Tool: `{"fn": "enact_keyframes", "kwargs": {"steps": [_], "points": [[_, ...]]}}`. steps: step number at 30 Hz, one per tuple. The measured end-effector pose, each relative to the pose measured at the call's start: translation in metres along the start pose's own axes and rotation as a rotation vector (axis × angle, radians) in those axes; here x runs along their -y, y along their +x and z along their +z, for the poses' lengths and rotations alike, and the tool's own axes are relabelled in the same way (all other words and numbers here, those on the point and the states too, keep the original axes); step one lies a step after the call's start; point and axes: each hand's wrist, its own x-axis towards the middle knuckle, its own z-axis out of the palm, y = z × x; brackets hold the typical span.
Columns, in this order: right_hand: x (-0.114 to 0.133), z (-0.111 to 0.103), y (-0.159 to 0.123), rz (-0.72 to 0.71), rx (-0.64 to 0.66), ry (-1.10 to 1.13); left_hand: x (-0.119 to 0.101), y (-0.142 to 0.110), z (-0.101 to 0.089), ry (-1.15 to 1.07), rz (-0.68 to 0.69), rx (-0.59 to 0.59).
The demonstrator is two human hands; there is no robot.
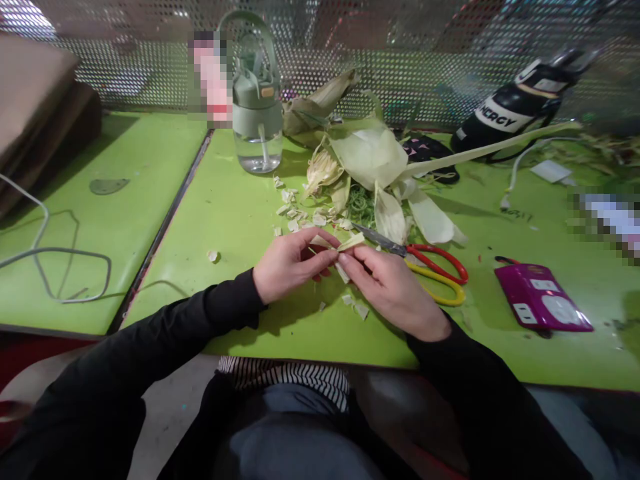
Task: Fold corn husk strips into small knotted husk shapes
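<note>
Both hands meet over the green table, fingertips pinched round a pale strip of corn husk (352,241). My left hand (295,260) is closed, its thumb and fingers on the strip's left part. My right hand (387,283) pinches the strip from the other side. Scissors (393,247) with one red and one yellow handle lie just beyond my right hand, blades pointing left. Small cut husk pieces (300,217) are scattered beyond my left hand. Behind them rests a heap of large corn husks (373,157), with green string (361,205) under it.
A clear water bottle (259,127) stands at the back beside a perforated metal screen (400,47). Farther right, a black bottle (505,113) leans. A purple power socket (543,297) sits on the right. Brown cardboard (35,100) and a grey cable (75,250) are on the left.
</note>
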Motion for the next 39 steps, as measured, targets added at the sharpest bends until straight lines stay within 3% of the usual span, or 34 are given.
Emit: {"fn": "enact_keyframes", "kwargs": {"steps": [6,9,15,19,22,24,28,34,39], "points": [[0.002,-0.003,-0.001,0.088,0.089,0.202,-0.006,-0.005,-0.004,0.147,0.079,0.035],[0.006,-0.005,0.0,0.011,0.138,0.16,-0.009,-0.005,-0.005,0.196,0.099,0.042],[0.009,-0.007,0.0,-0.224,0.114,0.097,-0.019,-0.011,-0.004,0.323,0.168,0.106],[0.008,-0.008,0.0,-0.28,0.168,0.133,-0.021,-0.013,-0.006,0.32,0.192,0.122],[0.002,-0.006,0.004,-0.27,0.195,0.141,-0.016,-0.005,-0.01,0.236,0.116,0.114],[-0.004,-0.004,0.008,-0.217,0.172,0.109,-0.012,0.003,-0.014,0.098,-0.015,0.096],[-0.011,-0.001,0.015,-0.056,-0.006,0.05,-0.011,0.012,-0.021,-0.159,-0.194,-0.014],[-0.01,0.0,0.013,-0.038,-0.063,0.056,-0.013,0.009,-0.021,-0.236,-0.208,0.025],[-0.013,-0.002,0.015,-0.107,0.013,0.06,-0.002,0.013,-0.022,-0.026,-0.112,0.103]]}}
